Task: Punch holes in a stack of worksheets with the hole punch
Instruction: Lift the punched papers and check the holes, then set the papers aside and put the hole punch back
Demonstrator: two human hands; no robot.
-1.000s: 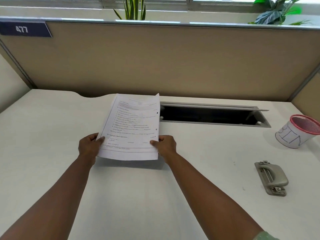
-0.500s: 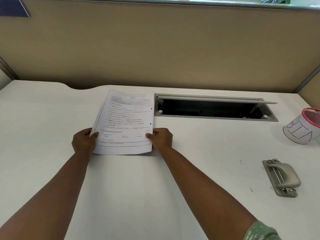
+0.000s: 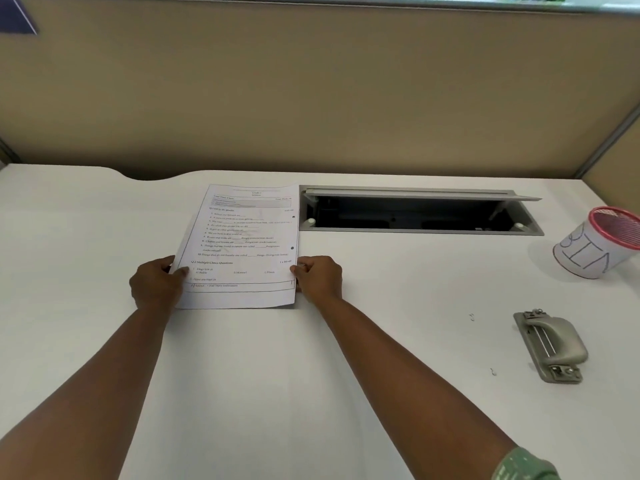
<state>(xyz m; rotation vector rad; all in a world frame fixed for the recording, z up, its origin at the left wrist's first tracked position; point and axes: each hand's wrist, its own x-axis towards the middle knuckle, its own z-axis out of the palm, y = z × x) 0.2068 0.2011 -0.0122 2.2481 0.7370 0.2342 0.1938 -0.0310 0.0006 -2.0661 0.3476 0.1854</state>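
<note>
Sheets: white printed worksheet stack flat on white desk.
Left hand: pinching stack's edge, 9 o'clock.
Right hand: pinching edge, 3 o'clock.
Punch: grey metal hole punch, 4 o'clock, well apart.

Worksheets lie flat on desk, frame centre-left. Left hand at their lower left edge, right hand at lower right. Cable hatch just right of sheets (upper centre). Bin far right; hole punch below it, well apart from sheets.

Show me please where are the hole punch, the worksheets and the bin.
hole punch (image 3: pixel 551 344): head view, on its grey handle.
worksheets (image 3: pixel 242 237): head view, middle of the top page.
bin (image 3: pixel 588 252): head view, on its white side.
</note>
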